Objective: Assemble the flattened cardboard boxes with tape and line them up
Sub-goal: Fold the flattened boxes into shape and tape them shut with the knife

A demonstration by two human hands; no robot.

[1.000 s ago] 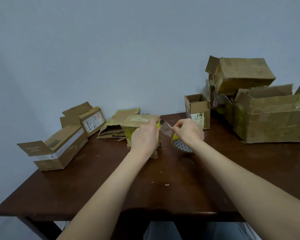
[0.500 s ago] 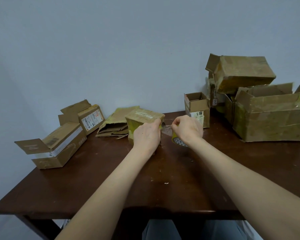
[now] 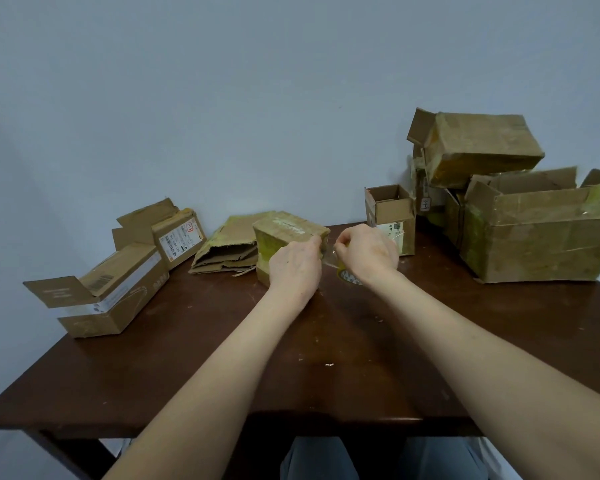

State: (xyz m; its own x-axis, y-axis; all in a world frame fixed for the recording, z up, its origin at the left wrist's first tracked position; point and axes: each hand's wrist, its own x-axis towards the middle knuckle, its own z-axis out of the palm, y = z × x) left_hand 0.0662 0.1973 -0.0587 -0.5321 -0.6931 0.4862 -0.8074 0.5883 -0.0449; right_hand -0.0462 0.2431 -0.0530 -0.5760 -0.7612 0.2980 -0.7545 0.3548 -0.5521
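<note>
A small cardboard box (image 3: 284, 233) with yellowish tape marks stands at the back middle of the dark wooden table (image 3: 187, 358). My left hand (image 3: 293, 268) grips its right near side. My right hand (image 3: 366, 252) pinches a strip of clear tape (image 3: 329, 259) stretched from the box's edge. The tape roll (image 3: 349, 277) lies on the table under my right wrist, mostly hidden. A pile of flattened cardboard (image 3: 226, 247) lies just left of the box.
Two opened boxes (image 3: 118, 292) (image 3: 177, 237) sit at the left. A small open box (image 3: 392, 216) stands behind my right hand. A large open box (image 3: 541, 230) with another box (image 3: 478, 147) stacked behind it fills the right. A wall is close behind.
The small box has been turned and set down with its top facing up. My hands have come closer together, shortening the tape strip between them.
</note>
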